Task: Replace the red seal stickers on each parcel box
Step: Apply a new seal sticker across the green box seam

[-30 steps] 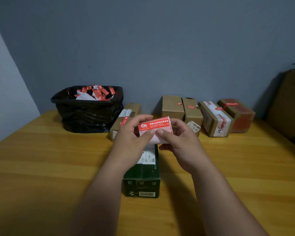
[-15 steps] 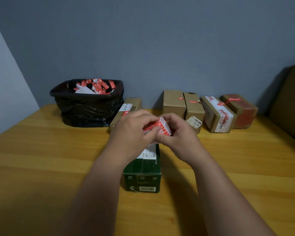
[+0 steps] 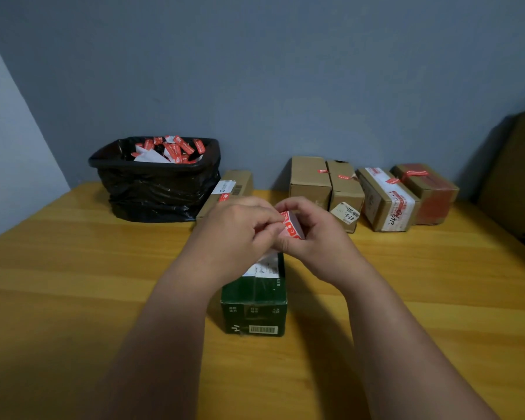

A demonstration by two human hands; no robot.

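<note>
Parcel boxes first: dark green cardboard carton (image 3: pixel 253 301) at table centre, brown cardboard boxes (image 3: pixel 311 180) lined up at 1 o'clock, black bag-lined bin (image 3: pixel 155 183) at 11.
Red-and-white paper seal sticker (image 3: pixel 292 226) is pinched between left hand (image 3: pixel 240 231) and right hand (image 3: pixel 312 234) above the carton's far end. Looks light, floppy, tacky; likely tears or self-sticks, so hold it by a corner edge.

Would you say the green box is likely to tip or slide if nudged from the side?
The green box lies flat and long on the table, so it probably slides rather than tips. Its faces look glossy, so perhaps slippery.
</note>
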